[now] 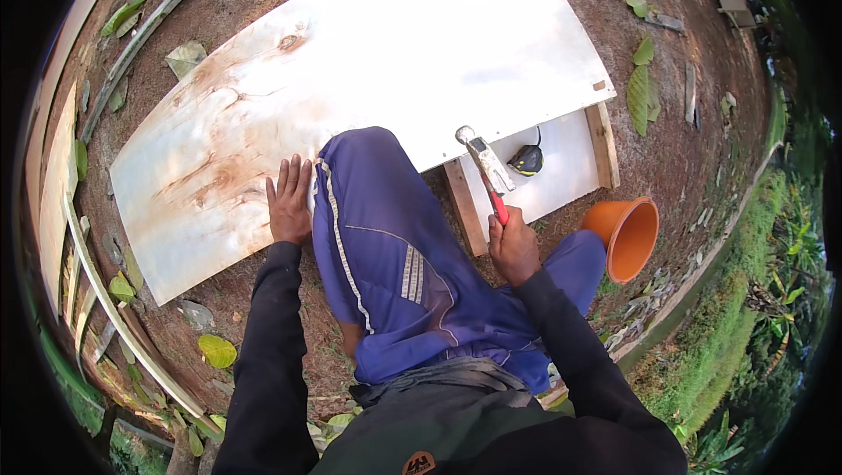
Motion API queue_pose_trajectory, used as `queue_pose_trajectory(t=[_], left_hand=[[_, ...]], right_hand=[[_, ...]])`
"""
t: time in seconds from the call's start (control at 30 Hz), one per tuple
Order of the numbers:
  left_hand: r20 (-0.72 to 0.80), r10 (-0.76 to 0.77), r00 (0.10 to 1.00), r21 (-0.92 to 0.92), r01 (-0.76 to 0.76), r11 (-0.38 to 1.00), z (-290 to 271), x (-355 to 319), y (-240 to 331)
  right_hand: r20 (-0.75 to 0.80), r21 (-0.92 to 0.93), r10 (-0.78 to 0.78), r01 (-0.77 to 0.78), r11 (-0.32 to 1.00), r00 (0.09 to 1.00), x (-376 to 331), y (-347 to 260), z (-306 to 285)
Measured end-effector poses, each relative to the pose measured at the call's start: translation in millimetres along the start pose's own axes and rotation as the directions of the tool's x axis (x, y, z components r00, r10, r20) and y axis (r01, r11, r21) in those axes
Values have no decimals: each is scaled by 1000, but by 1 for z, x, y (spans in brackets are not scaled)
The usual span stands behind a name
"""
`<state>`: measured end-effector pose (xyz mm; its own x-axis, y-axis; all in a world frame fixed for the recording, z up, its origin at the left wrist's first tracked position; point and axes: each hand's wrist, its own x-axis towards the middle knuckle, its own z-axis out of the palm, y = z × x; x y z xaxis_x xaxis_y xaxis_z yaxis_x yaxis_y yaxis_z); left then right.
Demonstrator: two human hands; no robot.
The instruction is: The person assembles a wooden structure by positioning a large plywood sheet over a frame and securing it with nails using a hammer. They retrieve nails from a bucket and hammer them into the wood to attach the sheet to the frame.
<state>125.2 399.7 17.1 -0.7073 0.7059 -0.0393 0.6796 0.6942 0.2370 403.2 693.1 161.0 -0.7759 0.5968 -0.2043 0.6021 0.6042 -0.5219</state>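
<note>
My right hand (515, 251) is closed around the red handle of a claw hammer (485, 162). The hammer's metal head is raised by the near edge of a large pale plywood sheet (395, 54). Fingers spread, my left hand (290, 201) lies flat on the sheet's brown-stained left part. My bent knee, in blue trousers, overlaps the sheet between the hands. A black and yellow tape measure (526, 159) rests on a smaller white panel (566, 155) just right of the hammer. Wooden battens (467, 203) border that panel.
An orange plastic pot (633, 242) lies tipped beside my right knee. Long wooden strips (123, 300) lie at the left, and another grey strip (145, 36) at the upper left. Fallen leaves (217, 350) dot the brown soil. Grass and plants (728, 335) edge the right side.
</note>
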Motion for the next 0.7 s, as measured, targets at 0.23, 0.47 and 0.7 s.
queue_pose_trajectory(t=[0.23, 0.47, 0.7], left_hand=[[6, -12, 1000, 37, 12, 999, 5, -3, -3], [20, 1, 1000, 42, -2, 999, 5, -4, 2], [15, -16, 1000, 101, 14, 995, 21, 2, -10]], right_hand=[[14, -83, -27, 29, 996, 1000, 5, 2, 4], [142, -207, 52, -21, 978, 989, 4, 30, 20], [36, -102, 110, -106, 989, 993, -7, 33, 25]])
